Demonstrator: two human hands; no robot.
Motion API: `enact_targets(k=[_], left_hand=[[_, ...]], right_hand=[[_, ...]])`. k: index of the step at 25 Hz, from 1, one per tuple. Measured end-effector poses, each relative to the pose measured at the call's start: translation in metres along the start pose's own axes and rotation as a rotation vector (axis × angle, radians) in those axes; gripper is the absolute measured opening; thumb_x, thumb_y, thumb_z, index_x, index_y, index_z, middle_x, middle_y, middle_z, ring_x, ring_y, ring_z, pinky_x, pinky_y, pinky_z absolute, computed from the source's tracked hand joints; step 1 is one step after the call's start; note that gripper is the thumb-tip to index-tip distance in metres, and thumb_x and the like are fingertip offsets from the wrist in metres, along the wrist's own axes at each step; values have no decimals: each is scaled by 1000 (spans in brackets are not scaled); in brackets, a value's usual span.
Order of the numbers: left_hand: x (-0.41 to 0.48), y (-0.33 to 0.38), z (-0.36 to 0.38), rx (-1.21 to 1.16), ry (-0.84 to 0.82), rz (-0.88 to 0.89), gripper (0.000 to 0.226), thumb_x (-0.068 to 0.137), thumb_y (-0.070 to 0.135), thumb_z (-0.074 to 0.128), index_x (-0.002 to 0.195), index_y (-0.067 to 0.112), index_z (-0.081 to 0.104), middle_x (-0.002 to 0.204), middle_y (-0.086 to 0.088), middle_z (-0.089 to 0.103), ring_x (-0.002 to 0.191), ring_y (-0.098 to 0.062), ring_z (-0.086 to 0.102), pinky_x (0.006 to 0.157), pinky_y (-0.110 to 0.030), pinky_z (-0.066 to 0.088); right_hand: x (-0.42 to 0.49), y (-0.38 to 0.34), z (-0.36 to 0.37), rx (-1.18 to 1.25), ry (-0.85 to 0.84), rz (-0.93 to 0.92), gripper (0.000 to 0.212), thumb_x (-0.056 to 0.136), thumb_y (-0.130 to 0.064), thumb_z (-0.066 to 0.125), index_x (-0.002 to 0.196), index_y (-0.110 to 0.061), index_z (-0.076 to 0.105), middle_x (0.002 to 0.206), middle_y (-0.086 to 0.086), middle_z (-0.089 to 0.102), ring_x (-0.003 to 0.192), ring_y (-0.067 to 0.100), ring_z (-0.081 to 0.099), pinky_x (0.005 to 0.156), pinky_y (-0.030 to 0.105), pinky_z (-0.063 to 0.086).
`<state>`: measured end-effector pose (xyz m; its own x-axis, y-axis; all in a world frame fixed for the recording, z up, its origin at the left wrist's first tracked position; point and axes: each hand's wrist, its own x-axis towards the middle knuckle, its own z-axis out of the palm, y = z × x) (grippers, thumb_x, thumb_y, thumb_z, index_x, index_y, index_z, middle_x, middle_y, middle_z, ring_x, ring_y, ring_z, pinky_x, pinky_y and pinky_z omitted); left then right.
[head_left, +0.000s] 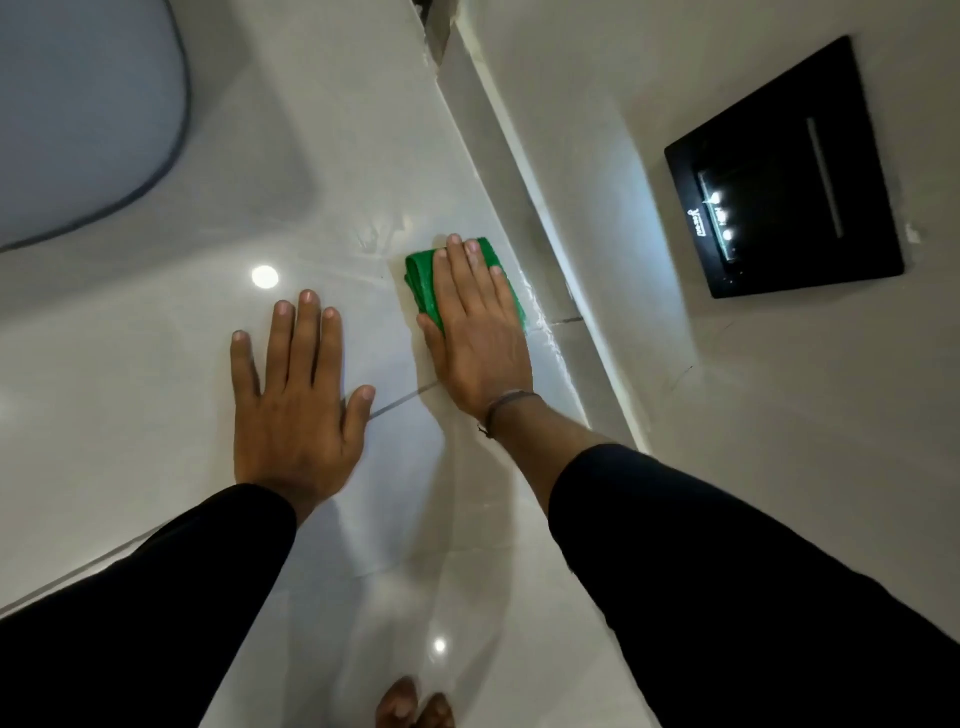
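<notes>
A folded green cloth (423, 278) lies flat on the glossy white tiled surface (156, 415), close to the raised ledge on the right. My right hand (480, 332) presses on the cloth with straight fingers and covers most of it. My left hand (296, 395) rests flat on the bare tile to the left of the cloth, fingers spread, holding nothing. Both arms wear black sleeves, and a thin band circles the right wrist.
A black flush plate (784, 171) with lit reflections is set in the white wall at the right. A toilet seat lid (78, 104) shows at the upper left. A white ledge (524, 171) runs diagonally beside the cloth. Bare toes (413, 704) show at the bottom.
</notes>
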<state>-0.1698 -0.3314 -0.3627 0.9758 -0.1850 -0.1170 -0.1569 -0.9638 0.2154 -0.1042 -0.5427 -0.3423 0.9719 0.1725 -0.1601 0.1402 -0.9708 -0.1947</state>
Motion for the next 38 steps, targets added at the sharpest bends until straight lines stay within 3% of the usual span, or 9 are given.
enact_targets(k=[4,11,19,26,31,34,38], left_hand=[[0,-1,2,9,10,7,81,107,49,33,173,4,16,183,-23,13,170,-42,13,135,-68,7],[0,-2,1,-5,27,18,82,105,47,36,172,4,17,182,-24,15,169,-43,15,134,-68,8],[-1,-4,3,-12,26,20,81,106,47,35,172,3,19,183,-23,15,170,-42,15,134,-68,7],[-2,-3,5,-10,29,22,81,106,48,33,172,4,18,183,-22,14,170,-42,14,135,-67,8],[-2,-3,5,-12,28,21,82,105,47,36,173,5,16,183,-22,13,170,-41,13,135,-67,6],[-2,-3,4,-5,30,12,82,105,47,36,173,5,17,183,-22,13,170,-41,13,135,-67,7],[-2,-2,4,14,12,17,82,105,47,36,173,5,16,183,-22,13,170,-41,13,135,-67,7]], right_hand=[[49,11,-7,-44,43,49,63,106,-32,40,162,-7,24,172,13,23,160,29,15,129,47,15],[37,15,-6,95,55,65,63,104,-22,45,162,-7,25,171,12,24,160,28,14,130,47,14],[-124,53,9,105,-21,130,64,104,-26,40,163,-6,22,172,13,19,161,27,10,129,52,16],[-281,78,24,-27,-121,263,66,110,-43,23,166,-15,4,176,3,-1,160,29,14,129,48,13],[-218,64,15,-14,-123,227,67,107,-40,33,164,-10,13,173,12,14,161,28,11,124,55,25],[-116,46,3,51,-61,135,66,107,-37,38,163,-8,21,173,13,18,161,27,10,128,53,19],[35,17,-10,63,-11,95,68,106,-37,38,164,-9,16,174,10,16,161,26,8,131,46,7]])
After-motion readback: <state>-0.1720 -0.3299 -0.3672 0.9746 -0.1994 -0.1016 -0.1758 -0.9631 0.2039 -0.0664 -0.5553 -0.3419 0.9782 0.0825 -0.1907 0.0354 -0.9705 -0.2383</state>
